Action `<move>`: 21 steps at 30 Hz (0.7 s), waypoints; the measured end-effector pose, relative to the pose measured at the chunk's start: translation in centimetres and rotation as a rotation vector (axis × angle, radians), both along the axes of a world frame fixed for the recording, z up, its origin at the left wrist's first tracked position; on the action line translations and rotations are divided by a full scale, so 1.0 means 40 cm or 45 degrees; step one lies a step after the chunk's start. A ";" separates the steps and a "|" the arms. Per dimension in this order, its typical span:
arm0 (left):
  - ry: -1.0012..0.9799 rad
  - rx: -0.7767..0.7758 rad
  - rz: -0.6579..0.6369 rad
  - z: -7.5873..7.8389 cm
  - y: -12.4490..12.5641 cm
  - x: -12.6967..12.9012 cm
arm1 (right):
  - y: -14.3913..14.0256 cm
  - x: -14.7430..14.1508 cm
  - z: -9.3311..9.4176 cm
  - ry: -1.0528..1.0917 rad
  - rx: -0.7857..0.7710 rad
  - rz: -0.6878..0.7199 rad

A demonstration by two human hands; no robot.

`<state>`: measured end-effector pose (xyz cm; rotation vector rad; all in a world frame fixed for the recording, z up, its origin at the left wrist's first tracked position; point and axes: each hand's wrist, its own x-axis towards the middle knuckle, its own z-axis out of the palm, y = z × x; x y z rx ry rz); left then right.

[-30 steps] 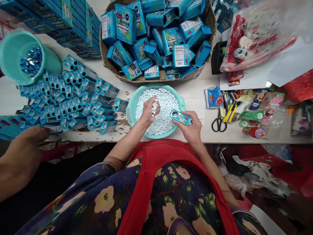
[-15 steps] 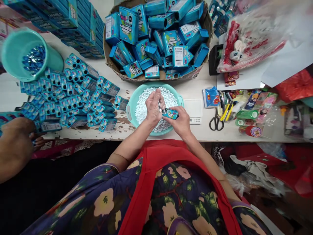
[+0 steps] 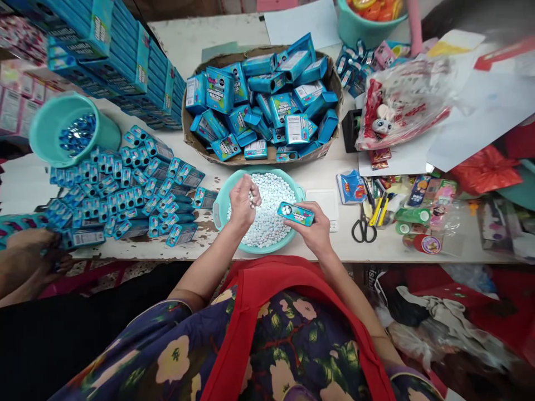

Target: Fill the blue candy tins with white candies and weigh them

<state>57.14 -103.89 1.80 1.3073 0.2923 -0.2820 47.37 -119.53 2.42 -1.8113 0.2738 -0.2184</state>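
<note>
My left hand (image 3: 243,200) is curled over the left side of a turquoise basin (image 3: 222,192), and white candies show between its fingers. Many small white round candies (image 3: 267,225) lie loose in the basin. In my right hand (image 3: 316,227) is a small blue candy box (image 3: 303,216), held above the basin's right side. The box's end faces up and left, with white candies visible in its round hole. Behind the basin stands a cardboard box (image 3: 263,159) heaped with blue candy boxes (image 3: 219,89).
Rows of small blue boxes (image 3: 125,195) cover the table at left, beside a turquoise bucket (image 3: 106,131). A co-worker's hands (image 3: 37,259) are at the far left. A white scale (image 3: 328,203), scissors (image 3: 364,229) and a plastic bag (image 3: 409,106) lie at right.
My left hand has moved left, away from the box's hole, still closed around candies. My right hand holds the box apart from it, hole in view. The camera view has shifted.
</note>
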 end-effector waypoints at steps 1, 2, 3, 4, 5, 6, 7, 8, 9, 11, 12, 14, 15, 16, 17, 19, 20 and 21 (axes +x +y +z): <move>-0.005 0.150 -0.115 -0.026 0.013 0.000 | -0.004 0.005 -0.004 -0.007 0.027 0.004; -0.028 0.311 -0.254 -0.051 0.024 -0.002 | -0.007 0.012 -0.010 -0.006 0.062 0.017; -0.073 0.463 -0.383 -0.071 0.033 -0.002 | -0.013 0.018 -0.017 0.003 0.104 0.034; -0.135 0.590 -0.469 -0.085 0.036 0.001 | -0.021 0.024 -0.025 0.012 0.147 0.040; -0.205 0.682 -0.495 -0.092 0.035 0.010 | -0.033 0.027 -0.033 0.016 0.183 0.024; -0.274 0.736 -0.466 -0.093 0.026 0.027 | -0.049 0.029 -0.042 0.012 0.202 -0.023; -0.331 0.757 -0.408 -0.090 0.010 0.055 | -0.070 0.028 -0.052 0.005 0.202 -0.100; -0.368 0.754 -0.348 -0.086 -0.015 0.093 | -0.095 0.026 -0.064 0.003 0.184 -0.199; -0.381 0.737 -0.300 -0.084 -0.047 0.140 | -0.121 0.022 -0.078 0.007 0.152 -0.308; -0.332 0.678 -0.240 -0.092 -0.130 0.249 | -0.172 0.015 -0.112 0.039 0.082 -0.493; -0.250 0.661 -0.233 -0.102 -0.176 0.303 | -0.193 0.012 -0.133 0.060 0.053 -0.550; -0.062 0.592 -0.240 -0.129 -0.258 0.392 | -0.224 0.006 -0.176 0.103 0.019 -0.596; 0.032 0.550 -0.252 -0.142 -0.288 0.423 | -0.234 0.002 -0.196 0.125 0.016 -0.606; 0.111 0.503 -0.260 -0.154 -0.308 0.443 | -0.240 -0.003 -0.215 0.149 0.021 -0.612; 0.160 0.454 -0.257 -0.163 -0.316 0.453 | -0.244 -0.009 -0.230 0.176 0.030 -0.608; 0.128 0.367 -0.212 -0.171 -0.299 0.445 | -0.248 -0.023 -0.245 0.213 0.016 -0.582; 0.032 0.324 -0.182 -0.170 -0.278 0.430 | -0.250 -0.030 -0.242 0.207 -0.035 -0.569; -0.100 0.280 -0.158 -0.165 -0.252 0.409 | -0.250 -0.036 -0.233 0.180 -0.120 -0.561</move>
